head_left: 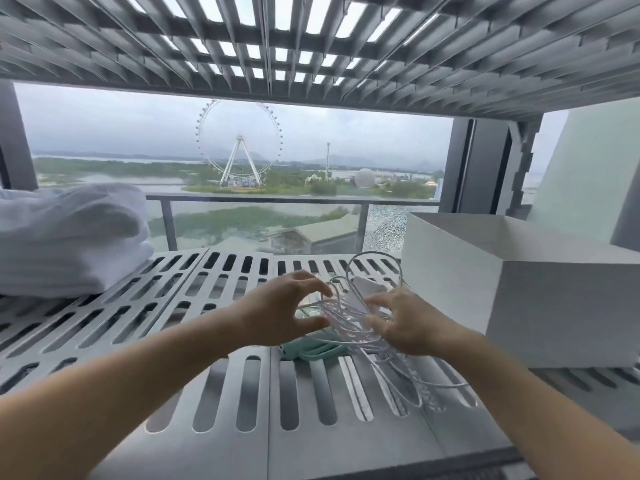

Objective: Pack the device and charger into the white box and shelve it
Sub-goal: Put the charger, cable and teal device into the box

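Observation:
A loose coil of white charger cable (349, 320) hangs between my two hands over the slatted shelf (221, 299). My right hand (405, 323) grips the coil from the right, fingers curled round the strands. My left hand (284, 306) is curled at the coil's left side, thumb and fingers touching the loops. A white charger block (367, 289) shows behind the coil. Under the hands lies a mint-green device (311, 351), partly hidden. The open white box (540, 306) stands on the shelf just to the right.
A folded white towel (69, 237) lies at the left of the shelf. Another slatted shelf (311, 46) hangs close overhead. Behind the shelf is a window with a balcony rail (259, 200). Cable strands trail toward the shelf's front right (415, 386).

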`<state>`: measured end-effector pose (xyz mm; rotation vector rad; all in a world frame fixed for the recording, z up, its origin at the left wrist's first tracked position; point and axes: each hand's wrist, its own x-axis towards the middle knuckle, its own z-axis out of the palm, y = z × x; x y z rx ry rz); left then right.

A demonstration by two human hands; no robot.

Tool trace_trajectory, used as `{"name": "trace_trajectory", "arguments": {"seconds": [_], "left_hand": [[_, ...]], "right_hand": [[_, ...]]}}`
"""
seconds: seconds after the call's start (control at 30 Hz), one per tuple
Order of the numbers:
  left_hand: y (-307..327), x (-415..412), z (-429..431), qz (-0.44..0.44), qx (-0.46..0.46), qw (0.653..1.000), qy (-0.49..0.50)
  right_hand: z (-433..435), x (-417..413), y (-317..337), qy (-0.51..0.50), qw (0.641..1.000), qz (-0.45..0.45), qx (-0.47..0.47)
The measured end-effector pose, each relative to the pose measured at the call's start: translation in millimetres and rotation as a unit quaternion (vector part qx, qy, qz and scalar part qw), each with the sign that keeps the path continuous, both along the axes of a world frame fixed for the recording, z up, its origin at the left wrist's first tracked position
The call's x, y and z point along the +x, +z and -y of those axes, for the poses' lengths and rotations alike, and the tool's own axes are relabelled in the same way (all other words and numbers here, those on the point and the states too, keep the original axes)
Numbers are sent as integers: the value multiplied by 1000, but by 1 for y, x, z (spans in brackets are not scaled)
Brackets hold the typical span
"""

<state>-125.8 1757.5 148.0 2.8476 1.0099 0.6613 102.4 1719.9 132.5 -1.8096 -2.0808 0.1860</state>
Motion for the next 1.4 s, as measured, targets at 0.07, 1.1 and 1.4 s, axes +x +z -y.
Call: {"name": "trace_trajectory", "arguments": {"seconds": [0.07,1.1,1.4], "left_hand": [[-3,-2,3,-3,-17,1000,4],[-2,-22,-3,-21,-110,989,99],[-8,-21,-5,-16,-102,982,159]], "right_hand": [[3,-1,-3,4,1000,-7,10],[-8,-21,9,-35,999,6,12],[-33,-33,-2,-75,988,95,-100]]}}
